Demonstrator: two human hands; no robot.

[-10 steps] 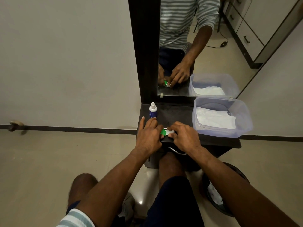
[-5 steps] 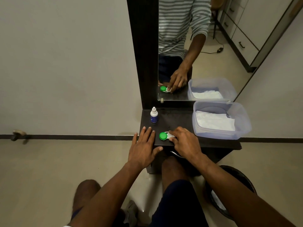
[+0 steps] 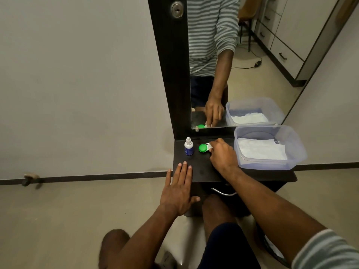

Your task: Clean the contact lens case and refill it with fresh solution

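Since a moment ago, the right hand (image 3: 223,154) has slid the contact lens case (image 3: 205,148) back beside the solution bottle (image 3: 188,146), fingertips pinching its white end; the green cap protrudes left. Left hand (image 3: 179,191) lies flat, fingers straight, at the shelf (image 3: 204,171) edge.

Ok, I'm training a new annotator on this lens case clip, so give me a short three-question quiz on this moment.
1. True or false: the left hand grips the solution bottle.
2. Which cap of the contact lens case is in plain view? A) green B) red C) black
3. Fill in: the plastic tub on the dark shelf holds folded white ____.

Key
1. False: it lies flat and open at the shelf's near edge, apart from the bottle.
2. A. The right hand holds the case's other end.
3. Tissue.
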